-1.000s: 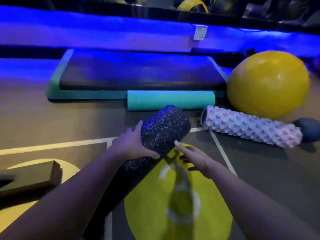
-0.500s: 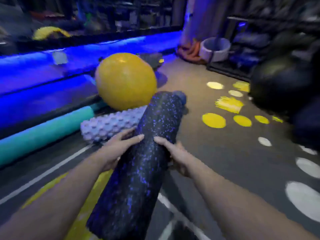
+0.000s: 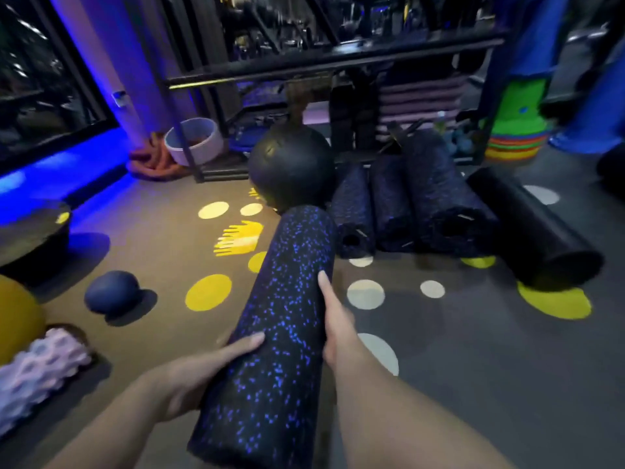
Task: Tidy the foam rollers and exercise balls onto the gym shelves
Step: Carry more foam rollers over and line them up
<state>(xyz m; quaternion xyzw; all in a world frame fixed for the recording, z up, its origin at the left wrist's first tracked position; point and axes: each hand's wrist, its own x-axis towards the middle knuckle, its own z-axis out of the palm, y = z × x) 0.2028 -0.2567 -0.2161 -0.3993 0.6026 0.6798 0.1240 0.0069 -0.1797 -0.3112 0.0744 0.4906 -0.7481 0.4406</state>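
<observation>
left grip (image 3: 203, 374): wrapped round the near half of the speckled foam roller (image 3: 280, 333) from the left, thumb on top, fingers tucked under. Taking most of the weight, by the look of it.
right grip (image 3: 334, 319): flat and straight-fingered along the roller's right side, pressing rather than clutching. Probably there to steady and steer.
speckled foam roller: up off the floor (image 3: 473, 367), squeezed between both grips, far end aimed at the rack. Long and bulky, so a two-handed carry makes sense.
left side: bumpy pale roller (image 3: 37, 370) right beside the yellow exercise ball (image 3: 17, 319), small dark-blue ball (image 3: 111, 292) a bit further out. None shelved yet.
straight ahead: black exercise ball (image 3: 291, 164), then a row of speckled rollers (image 3: 389, 204) lying side by side at the foot of the rack, smooth black roller (image 3: 531, 228) just right of them. Likely parking spot for this one.
gym shelves (image 3: 338, 59): dark and crowded, stacked mats (image 3: 419, 99) down low. Can't tell what space is free.
</observation>
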